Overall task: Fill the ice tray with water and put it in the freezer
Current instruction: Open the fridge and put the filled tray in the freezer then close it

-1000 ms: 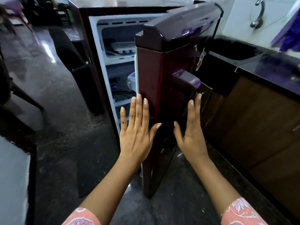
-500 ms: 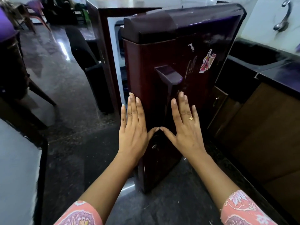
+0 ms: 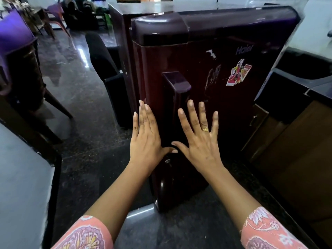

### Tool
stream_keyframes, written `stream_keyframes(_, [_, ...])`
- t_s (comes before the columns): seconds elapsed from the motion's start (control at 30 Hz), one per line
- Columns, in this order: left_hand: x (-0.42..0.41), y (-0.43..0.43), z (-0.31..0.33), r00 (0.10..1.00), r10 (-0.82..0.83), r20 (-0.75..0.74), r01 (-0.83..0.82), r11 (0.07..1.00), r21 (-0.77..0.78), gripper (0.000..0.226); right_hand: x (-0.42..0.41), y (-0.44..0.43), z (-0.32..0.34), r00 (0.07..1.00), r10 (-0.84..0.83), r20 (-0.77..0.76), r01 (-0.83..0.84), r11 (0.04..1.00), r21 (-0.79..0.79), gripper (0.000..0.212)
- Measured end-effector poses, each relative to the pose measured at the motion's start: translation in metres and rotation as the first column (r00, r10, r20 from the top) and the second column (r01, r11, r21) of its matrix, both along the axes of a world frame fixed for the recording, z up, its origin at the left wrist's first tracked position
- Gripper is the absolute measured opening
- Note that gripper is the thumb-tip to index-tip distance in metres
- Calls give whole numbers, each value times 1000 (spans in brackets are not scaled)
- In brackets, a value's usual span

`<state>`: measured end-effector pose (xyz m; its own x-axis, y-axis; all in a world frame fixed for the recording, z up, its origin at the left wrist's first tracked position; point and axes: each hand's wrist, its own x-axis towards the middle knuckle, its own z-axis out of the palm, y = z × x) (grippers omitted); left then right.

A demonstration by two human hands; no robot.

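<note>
chair (image 3: 100,51) left of fridge (image 3: 224,105), perhaps touching

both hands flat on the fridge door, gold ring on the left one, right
No: the head view shows the gold ring on the right hand, not the left hand. Both hands are flat on the fridge door.

Only one camera here, wide-angle, worn on my head. It faced forward and down along my forearms (image 3: 115,191), super close to the fridge door (image 3: 224,108), which filled the middle of the shot, with floor (image 3: 80,97) off left and wooden cabinets (image 3: 296,150) at right.
</note>
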<state>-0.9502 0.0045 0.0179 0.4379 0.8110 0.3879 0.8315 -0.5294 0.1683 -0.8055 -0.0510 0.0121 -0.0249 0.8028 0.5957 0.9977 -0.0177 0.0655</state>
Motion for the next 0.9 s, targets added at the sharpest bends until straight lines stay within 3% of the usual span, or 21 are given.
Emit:
stream_keyframes(0.33, [4,26,-1,998,53,32,-53,999,4,139,-11,28,2,978,176,-110,-173,984,37,119])
stream_keyframes(0.47, [4,33,1,998,65,12,-65,998,-14,132,-18,34,4,933,275,-234,-274,961,37,119])
stream_keyframes(0.9, [4,54,6,997,39,62,-32,993,-110,129,-30,59,2,873,300,-384,-320,947,13,115])
